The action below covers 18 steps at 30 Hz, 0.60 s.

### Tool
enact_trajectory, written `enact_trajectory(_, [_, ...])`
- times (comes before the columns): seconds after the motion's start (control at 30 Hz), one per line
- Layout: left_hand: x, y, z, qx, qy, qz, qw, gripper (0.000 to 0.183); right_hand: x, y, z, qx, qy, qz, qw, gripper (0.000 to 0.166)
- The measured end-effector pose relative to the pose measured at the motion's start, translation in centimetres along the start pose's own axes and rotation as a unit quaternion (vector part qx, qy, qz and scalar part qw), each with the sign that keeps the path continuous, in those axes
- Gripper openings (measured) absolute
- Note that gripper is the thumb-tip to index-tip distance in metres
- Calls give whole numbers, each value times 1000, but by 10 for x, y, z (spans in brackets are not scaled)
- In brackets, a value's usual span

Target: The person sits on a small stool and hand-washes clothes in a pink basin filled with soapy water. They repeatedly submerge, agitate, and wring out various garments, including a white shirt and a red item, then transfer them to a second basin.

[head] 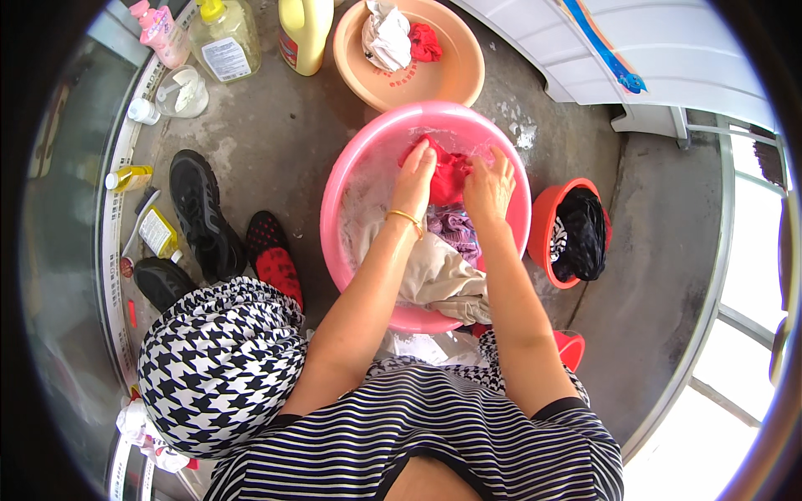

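Note:
A large pink plastic basin [334, 206] with soapy water stands on the floor before me. Inside it, my left hand [413, 181] holds the left side of a wet red cloth [446, 178], with a gold-coloured bangle at the wrist. At the cloth's right edge is my right hand [490, 188], its fingers bent and slightly spread; whether it grips the fabric I cannot tell. Just below the red cloth lies a purple patterned garment [454, 228]. A beige garment [438, 269] is bunched beneath my forearms and rests against the basin's near rim.
Beyond is an orange basin [351, 69] holding white and red cloths. At right stands a red basin [545, 219] with dark clothes. Bottles, a brush [141, 213] and black shoes [200, 206] line the left side. A white cabinet [670, 56] stands upper right.

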<state>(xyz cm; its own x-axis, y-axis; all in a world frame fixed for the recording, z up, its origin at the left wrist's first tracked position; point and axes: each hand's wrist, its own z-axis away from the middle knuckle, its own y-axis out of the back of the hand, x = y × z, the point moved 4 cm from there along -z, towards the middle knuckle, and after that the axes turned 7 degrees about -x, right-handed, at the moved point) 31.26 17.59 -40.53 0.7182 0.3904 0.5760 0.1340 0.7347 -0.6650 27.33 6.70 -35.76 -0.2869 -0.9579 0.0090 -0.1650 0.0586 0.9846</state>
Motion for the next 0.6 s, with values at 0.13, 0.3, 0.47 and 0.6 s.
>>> enact_trajectory(0.13, [-13, 28, -9, 43, 63, 37, 996, 57, -30, -33, 5, -271, -229, -376, 856, 37])
enact_trajectory(0.3, [-51, 58, -24, 102, 1, 77, 992, 52, -42, -112, 24, -250, -152, -220, 930, 49])
enact_trajectory(0.47, [-37, 38, -10, 101, 86, 192, 972, 41, -23, -93, 14, -268, -317, -371, 831, 37])
enact_trajectory(0.6, [-26, 34, -8, 73, 91, 242, 963, 43, -53, 10, 25, -212, -324, -625, 677, 24])
